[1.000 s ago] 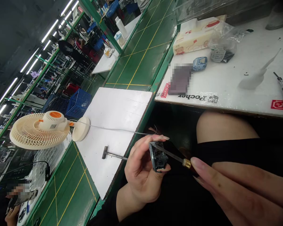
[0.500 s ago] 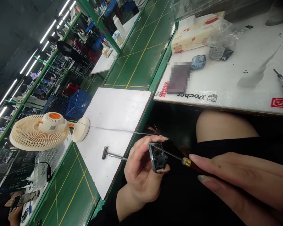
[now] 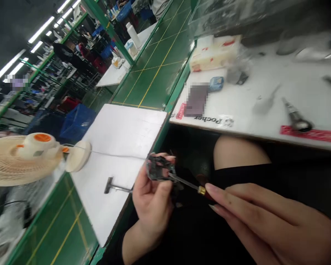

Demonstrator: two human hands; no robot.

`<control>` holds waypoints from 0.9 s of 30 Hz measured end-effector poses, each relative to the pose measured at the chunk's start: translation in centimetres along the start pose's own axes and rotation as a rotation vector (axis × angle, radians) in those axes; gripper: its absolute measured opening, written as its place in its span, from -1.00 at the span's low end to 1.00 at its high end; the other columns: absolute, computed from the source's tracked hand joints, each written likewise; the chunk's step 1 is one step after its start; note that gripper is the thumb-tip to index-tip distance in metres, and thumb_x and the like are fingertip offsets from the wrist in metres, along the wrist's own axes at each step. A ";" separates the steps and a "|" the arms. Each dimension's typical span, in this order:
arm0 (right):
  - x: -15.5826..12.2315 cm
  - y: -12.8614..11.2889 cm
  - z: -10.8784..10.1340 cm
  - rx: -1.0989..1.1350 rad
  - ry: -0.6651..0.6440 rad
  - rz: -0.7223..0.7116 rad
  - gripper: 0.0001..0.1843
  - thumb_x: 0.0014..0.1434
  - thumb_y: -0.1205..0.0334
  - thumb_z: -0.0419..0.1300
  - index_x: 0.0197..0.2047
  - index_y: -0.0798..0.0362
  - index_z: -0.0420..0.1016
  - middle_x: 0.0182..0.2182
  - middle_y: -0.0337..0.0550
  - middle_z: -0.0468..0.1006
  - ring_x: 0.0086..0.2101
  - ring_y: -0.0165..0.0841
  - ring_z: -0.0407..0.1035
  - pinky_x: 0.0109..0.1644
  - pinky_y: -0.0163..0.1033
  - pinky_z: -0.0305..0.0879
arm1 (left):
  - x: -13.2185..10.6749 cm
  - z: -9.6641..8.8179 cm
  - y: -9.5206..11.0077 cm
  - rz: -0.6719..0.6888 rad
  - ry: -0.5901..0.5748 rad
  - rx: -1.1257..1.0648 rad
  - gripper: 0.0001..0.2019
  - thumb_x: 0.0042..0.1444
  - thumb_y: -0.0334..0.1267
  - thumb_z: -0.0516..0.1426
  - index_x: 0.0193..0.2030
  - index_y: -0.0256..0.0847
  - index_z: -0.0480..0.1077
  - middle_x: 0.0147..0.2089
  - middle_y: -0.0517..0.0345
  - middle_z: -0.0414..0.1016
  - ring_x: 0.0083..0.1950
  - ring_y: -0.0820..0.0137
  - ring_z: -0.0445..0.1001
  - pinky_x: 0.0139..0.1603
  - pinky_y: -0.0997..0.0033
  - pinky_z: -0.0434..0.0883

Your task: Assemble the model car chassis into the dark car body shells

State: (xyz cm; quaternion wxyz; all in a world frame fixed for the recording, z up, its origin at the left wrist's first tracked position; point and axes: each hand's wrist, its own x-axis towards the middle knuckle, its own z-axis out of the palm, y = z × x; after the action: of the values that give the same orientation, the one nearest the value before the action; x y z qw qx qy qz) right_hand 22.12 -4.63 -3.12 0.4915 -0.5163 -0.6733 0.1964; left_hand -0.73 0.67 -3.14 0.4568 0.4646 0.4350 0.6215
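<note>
My left hand [image 3: 151,200] is closed around a small black plastic part [image 3: 156,169], an openwork frame with gaps through it. Between the thumb and fingers of my right hand [image 3: 259,213] is a hand tool with a thin metal shaft [image 3: 184,181], a brass collar and a dark red handle. The tip of the shaft reaches the opening in the part; whether it touches cannot be made out. Most of the handle is hidden by my fingers. Both hands are above my lap, off the edge of the white board [image 3: 121,136].
A T-shaped metal tool [image 3: 117,187] and a cream fan [image 3: 40,154] are on the left. On the right-hand white table [image 3: 251,99] sit a tissue box [image 3: 213,55], plastic bag [image 3: 237,70], blue case [image 3: 216,83] and metal tool [image 3: 296,117]. Green-topped benches [image 3: 154,73] extend behind.
The view has swung, so the surroundings sit differently in it. The black part has been turned in my left hand, showing its openwork. The tool's tip is now at its lower right portion.
</note>
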 end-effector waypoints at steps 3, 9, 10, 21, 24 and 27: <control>-0.2 3.3 -1.9 -0.204 0.042 0.082 -0.68 0.61 0.13 0.35 0.34 -0.28 0.76 0.02 -0.22 0.84 -0.08 -0.28 0.78 0.06 -0.25 0.73 | 0.6 0.3 -0.1 -0.288 0.073 -0.129 -0.52 0.31 -0.13 0.57 0.34 -0.04 0.72 0.34 -0.09 0.77 0.25 0.11 0.81 0.45 0.05 0.71; 0.4 14.3 -7.3 -0.606 0.667 0.347 -0.50 0.65 -0.04 0.16 0.42 0.11 0.53 0.08 0.25 0.75 -0.01 0.04 0.72 0.10 0.17 0.69 | 0.8 1.3 -2.1 -0.784 0.001 -0.232 -0.36 0.15 -0.07 0.64 0.34 -0.15 0.70 0.41 -0.19 0.73 0.14 0.14 0.76 0.15 0.24 0.79; 1.0 15.6 -8.1 -0.649 0.598 0.331 -0.55 0.63 0.00 0.16 0.35 0.08 0.60 0.08 0.25 0.76 0.03 0.07 0.71 0.14 0.19 0.67 | 0.7 1.8 -2.3 -0.837 -0.019 -0.251 -0.38 0.15 -0.07 0.64 0.31 -0.14 0.70 0.36 -0.17 0.74 0.13 0.14 0.75 0.13 0.22 0.79; 3.9 14.6 -8.0 -0.724 0.288 0.275 -0.52 0.60 0.09 0.11 0.30 0.12 0.75 0.31 0.32 0.69 0.32 0.22 0.51 0.52 0.42 0.38 | 0.2 3.7 -1.8 -0.822 -0.201 -0.300 -0.38 0.21 -0.14 0.64 0.36 -0.15 0.65 -0.17 0.16 0.61 -0.21 0.39 0.61 -0.15 0.39 0.64; 2.2 9.3 -5.2 -0.436 0.265 0.268 -0.63 0.64 -0.01 0.24 0.24 -0.03 0.78 0.19 0.16 0.75 0.21 0.07 0.60 0.41 0.19 0.51 | -0.3 3.5 -1.9 -0.863 -0.179 -0.359 -0.52 0.35 -0.10 0.54 0.34 -0.17 0.69 0.00 0.03 0.68 -0.10 0.31 0.68 -0.03 0.25 0.72; 1.4 5.4 -2.1 0.125 -0.192 0.498 -0.64 0.53 -0.18 0.41 0.03 -0.07 0.82 -0.06 -0.01 0.79 -0.12 -0.13 0.65 0.02 -0.05 0.61 | -0.9 3.0 -2.1 -0.877 -0.258 -0.310 -0.57 0.39 -0.14 0.51 0.33 -0.16 0.71 0.08 -0.01 0.72 -0.07 0.30 0.70 -0.01 0.25 0.72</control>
State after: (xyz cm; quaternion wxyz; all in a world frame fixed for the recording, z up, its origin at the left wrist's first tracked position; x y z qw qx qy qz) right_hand 26.62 -1.77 -5.73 0.3931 -0.6136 -0.5557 0.4002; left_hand 2.72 0.59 -4.78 0.7899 0.2372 0.4319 0.3652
